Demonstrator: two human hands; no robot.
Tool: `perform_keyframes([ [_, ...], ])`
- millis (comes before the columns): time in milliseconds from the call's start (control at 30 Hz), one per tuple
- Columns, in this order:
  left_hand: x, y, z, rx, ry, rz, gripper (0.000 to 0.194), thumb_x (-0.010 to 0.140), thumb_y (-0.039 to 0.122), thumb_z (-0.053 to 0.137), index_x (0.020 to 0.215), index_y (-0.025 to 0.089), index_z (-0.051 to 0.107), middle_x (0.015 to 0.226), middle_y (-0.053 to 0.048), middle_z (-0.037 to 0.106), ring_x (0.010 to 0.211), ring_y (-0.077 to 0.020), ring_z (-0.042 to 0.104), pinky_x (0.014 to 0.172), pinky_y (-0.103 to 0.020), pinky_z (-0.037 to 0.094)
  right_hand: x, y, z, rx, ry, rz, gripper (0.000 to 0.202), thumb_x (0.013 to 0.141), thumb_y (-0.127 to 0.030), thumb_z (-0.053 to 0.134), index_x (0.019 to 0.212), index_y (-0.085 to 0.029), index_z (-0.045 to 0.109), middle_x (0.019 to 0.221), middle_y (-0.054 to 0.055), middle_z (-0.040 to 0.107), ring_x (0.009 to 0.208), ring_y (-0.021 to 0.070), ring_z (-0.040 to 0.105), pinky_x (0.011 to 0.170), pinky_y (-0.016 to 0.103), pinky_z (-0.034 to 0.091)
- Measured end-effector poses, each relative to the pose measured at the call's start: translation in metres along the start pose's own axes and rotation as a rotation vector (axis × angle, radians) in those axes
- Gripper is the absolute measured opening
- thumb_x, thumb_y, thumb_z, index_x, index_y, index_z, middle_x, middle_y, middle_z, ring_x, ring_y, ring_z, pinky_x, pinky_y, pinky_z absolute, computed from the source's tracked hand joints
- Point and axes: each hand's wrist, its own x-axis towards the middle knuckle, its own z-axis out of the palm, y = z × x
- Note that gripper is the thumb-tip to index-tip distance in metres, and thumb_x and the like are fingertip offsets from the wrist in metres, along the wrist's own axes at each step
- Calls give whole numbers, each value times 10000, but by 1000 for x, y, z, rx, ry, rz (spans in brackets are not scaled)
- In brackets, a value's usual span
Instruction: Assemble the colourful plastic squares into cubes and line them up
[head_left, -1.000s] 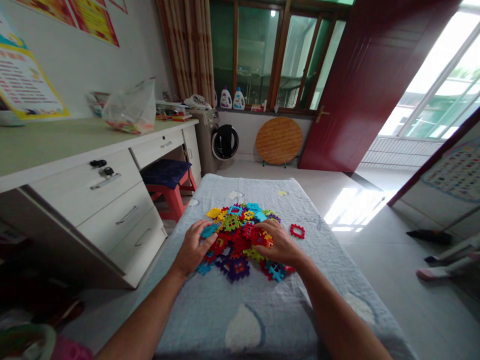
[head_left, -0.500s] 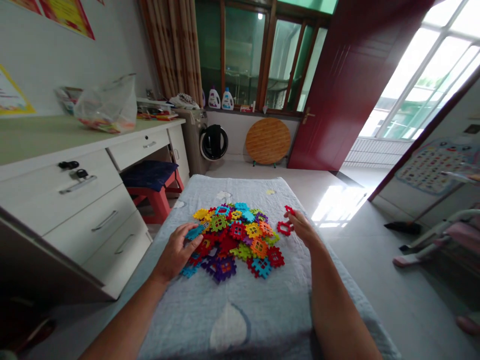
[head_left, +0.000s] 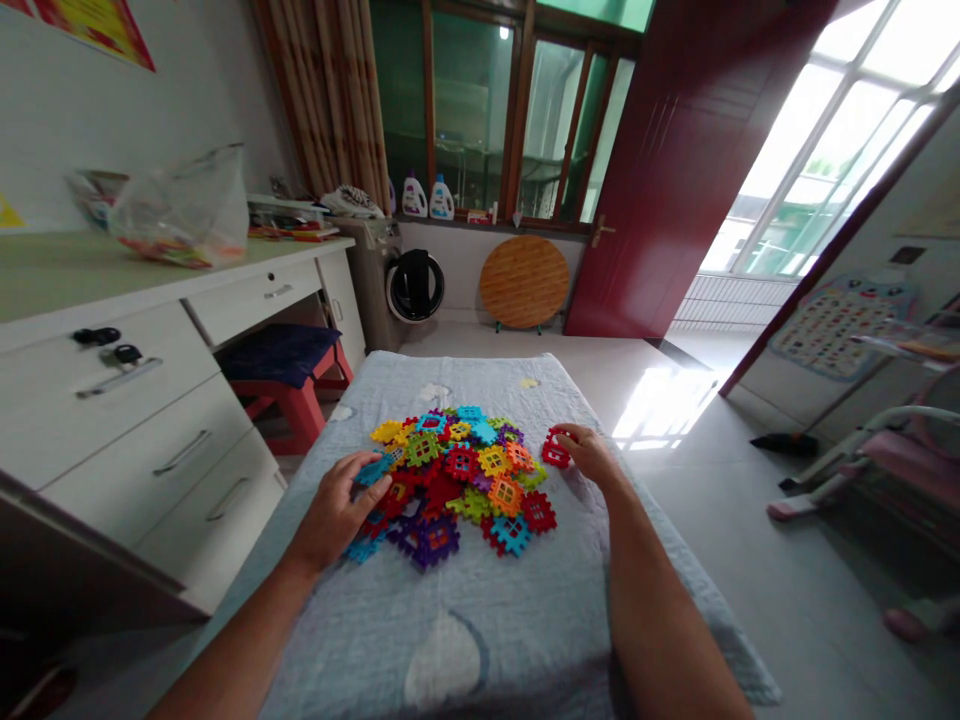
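A heap of coloured plastic interlocking pieces, with an orange piece (head_left: pixel 506 494) and a purple piece (head_left: pixel 439 538) near its front, lies on a cloth-covered table (head_left: pixel 517 620). At the heap's left edge, my left hand (head_left: pixel 334 508) rests with thumb and fingers apart, touching a blue piece (head_left: pixel 374 468). Right of the heap, my right hand (head_left: pixel 589 455) has its fingertips on red pieces (head_left: pixel 555 448), which sit close together or overlap. The fingers of this hand are pinched around the red pieces' right side.
A white desk (head_left: pixel 150 370) with drawers stands at the left, a red stool (head_left: pixel 300 410) with a dark cushion beside it. Beyond the table are a washing machine (head_left: pixel 375 290) and a round wooden board (head_left: pixel 525 283). A pink chair (head_left: pixel 907 460) is at the right.
My right hand has lowered its red piece onto or against the other red piece beside the heap. My left hand stays at the heap's left edge. The whole view has shifted slightly.
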Motion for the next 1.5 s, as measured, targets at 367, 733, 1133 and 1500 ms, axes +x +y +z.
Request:
perform_keyframes([
  [367,1,1,0,-17,-16,-12,486,813,567,502,1129,203,565,1228,-81,553,1203,-265,487,1081,-447,339,1,11,7,-256,-33,54,546,686,-467,681,1154,-193,623,1055,84,554,1000,237,531,898,350,402],
  [733,1,5,-1,-10,-13,-10,480,806,566,501,1104,197,580,1206,-81,569,1187,-267,498,1070,-457,348,-2,11,2,-279,-108,-32,460,692,-331,665,1136,-216,642,1027,72,588,1024,241,512,921,342,367],
  [1133,0,4,-1,-15,-13,-2,479,812,553,507,1128,198,568,1218,-80,562,1189,-259,494,1073,-457,346,-3,7,6,-367,-119,49,393,679,-351,642,1035,-187,634,1004,76,577,932,219,512,841,304,371],
  [1500,-1,3,2,-7,-11,-19,491,808,570,513,1127,203,576,1229,-86,552,1198,-266,487,1075,-469,345,14,3,-1,-387,-21,37,446,658,-323,667,1086,-223,596,1068,64,554,984,230,473,800,297,337],
])
